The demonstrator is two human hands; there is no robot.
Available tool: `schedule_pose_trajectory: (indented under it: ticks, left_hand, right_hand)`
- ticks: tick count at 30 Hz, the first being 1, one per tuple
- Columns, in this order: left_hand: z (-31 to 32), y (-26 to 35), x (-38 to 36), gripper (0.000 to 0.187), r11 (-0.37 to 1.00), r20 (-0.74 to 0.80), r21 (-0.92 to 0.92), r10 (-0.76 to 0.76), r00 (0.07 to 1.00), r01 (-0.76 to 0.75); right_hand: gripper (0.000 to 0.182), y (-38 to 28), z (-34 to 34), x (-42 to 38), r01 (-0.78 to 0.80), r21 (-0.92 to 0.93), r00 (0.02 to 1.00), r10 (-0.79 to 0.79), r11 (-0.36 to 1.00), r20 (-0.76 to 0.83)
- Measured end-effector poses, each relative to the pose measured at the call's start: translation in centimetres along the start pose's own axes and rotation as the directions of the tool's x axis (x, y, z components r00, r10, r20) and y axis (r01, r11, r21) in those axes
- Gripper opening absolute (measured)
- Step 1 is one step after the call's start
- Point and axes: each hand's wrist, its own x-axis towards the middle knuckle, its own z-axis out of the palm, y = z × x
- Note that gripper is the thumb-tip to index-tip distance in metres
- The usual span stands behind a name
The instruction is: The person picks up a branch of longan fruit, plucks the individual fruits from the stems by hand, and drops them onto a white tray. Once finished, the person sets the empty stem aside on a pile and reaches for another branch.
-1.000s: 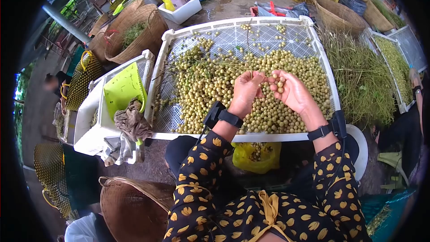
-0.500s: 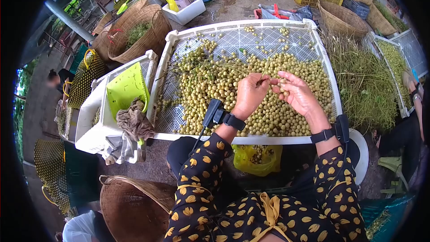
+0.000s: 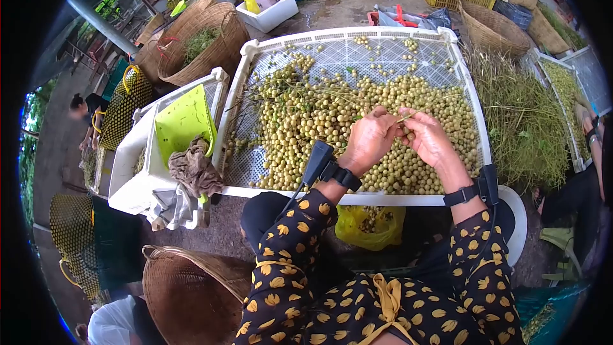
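Observation:
My left hand (image 3: 370,142) is closed over the tray, its fingertips pinched around one end of a thin fruit stem. Close beside it, my right hand (image 3: 429,142) pinches the same green stem (image 3: 403,119) between thumb and fingers. The fingertips of both hands nearly meet, and any fruit between them is hard to make out. Beneath them lies a heap of small round yellow-green fruits (image 3: 306,131) in a white mesh tray (image 3: 357,199). Fruits still on leafy twigs (image 3: 281,86) lie at the tray's left.
Left of the tray stand a white box with a lime-green scoop (image 3: 185,121) and a brown rag (image 3: 195,169). Cut stems (image 3: 517,115) are piled at the right. A yellow bag (image 3: 370,229) hangs below the tray's front edge. Wicker baskets (image 3: 191,294) and other people are around.
My right hand has closed from spread fingers to a pinch on the stem. My left hand has shifted right, bringing the hands closer together. The whole view has shifted slightly.

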Motion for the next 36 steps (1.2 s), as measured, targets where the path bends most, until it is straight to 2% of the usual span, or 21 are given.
schedule_pose_trajectory:
  ticks: [2,3,4,6,7,10,12,13,14,15,24,26,28,29,33,36]
  left_hand:
    - [0.4,-0.5,0.1,0.01,0.991,-0.075,-0.13,0.01,0.997,-0.02]
    - [0.4,-0.5,0.3,0.008,0.986,-0.071,-0.165,-0.046,0.996,0.034]
    - [0.1,-0.5,0.4,0.008,0.996,-0.103,-0.083,-0.052,0.993,0.044]
    - [0.0,-0.4,0.5,0.01,0.979,-0.129,-0.161,-0.147,0.981,0.125]
    - [0.0,-0.4,0.5,0.01,0.962,-0.101,-0.205,-0.203,0.974,0.18]
    - [0.6,-1.1,0.2,0.016,0.895,-0.007,-0.305,-0.344,0.939,0.325]
    - [1.5,-2.2,0.2,0.022,0.865,0.023,-0.329,-0.392,0.919,0.378]
    - [1.3,-2.0,0.2,0.028,0.778,0.137,-0.423,-0.452,0.881,0.465]
    - [0.6,-0.8,0.5,0.031,0.619,0.262,-0.523,-0.537,0.802,0.586]
    - [0.2,-0.6,0.7,0.029,0.548,0.364,-0.513,-0.558,0.746,0.661]
    - [1.2,-2.0,-0.1,0.025,0.364,0.436,-0.692,-0.477,0.763,0.623]
    - [1.3,-1.4,-0.2,0.022,0.449,0.356,-0.667,-0.509,0.784,0.595]
    - [1.2,-1.4,-0.3,0.022,0.602,0.262,-0.586,-0.493,0.83,0.542]
    - [1.4,-1.3,-0.2,0.023,0.668,0.224,-0.539,-0.474,0.852,0.513]
    - [1.1,-1.3,-0.1,0.021,0.823,0.052,-0.378,-0.439,0.897,0.425]
    - [1.5,-1.7,0.0,0.019,0.924,-0.057,-0.202,-0.343,0.938,0.325]
  right_hand:
    - [0.035,-0.5,0.5,-0.5,0.004,0.027,0.999,-0.003,1.0,-0.039]
    - [0.045,-0.6,0.5,-0.4,0.008,0.039,0.998,-0.005,0.999,-0.07]
    - [0.049,-0.8,0.5,-0.5,0.012,0.017,0.998,-0.01,1.0,-0.07]
    - [0.057,-1.3,0.6,-0.6,0.021,-0.027,0.998,-0.022,0.999,-0.066]
    - [0.064,-1.3,0.4,-0.5,0.036,-0.065,0.998,-0.039,0.997,-0.05]
    - [0.065,-1.3,0.7,-1.0,0.112,-0.152,0.993,-0.117,0.982,-0.024]
    - [0.062,-0.6,0.6,-0.7,0.248,-0.27,0.966,-0.257,0.93,0.003]
    - [0.061,-0.5,0.8,-0.6,0.263,-0.292,0.962,-0.275,0.92,0.002]
    - [0.06,-0.5,1.0,-0.5,0.279,-0.314,0.956,-0.293,0.907,0.005]
    - [0.06,-0.5,1.3,-0.3,0.301,-0.339,0.949,-0.314,0.891,0.017]
    - [0.057,-0.8,2.3,-1.1,0.368,-0.449,0.924,-0.375,0.814,0.077]
    - [0.053,0.0,1.6,-0.4,0.385,-0.416,0.919,-0.384,0.823,0.092]
    - [0.05,0.2,1.3,-0.3,0.371,-0.428,0.924,-0.375,0.824,0.079]
    - [0.038,0.4,1.1,-0.3,0.366,-0.474,0.92,-0.387,0.801,0.058]
    - [0.021,0.8,0.6,0.1,0.336,-0.537,0.937,-0.335,0.774,0.103]
    - [0.019,0.9,0.8,0.1,0.352,-0.568,0.93,-0.346,0.744,0.124]
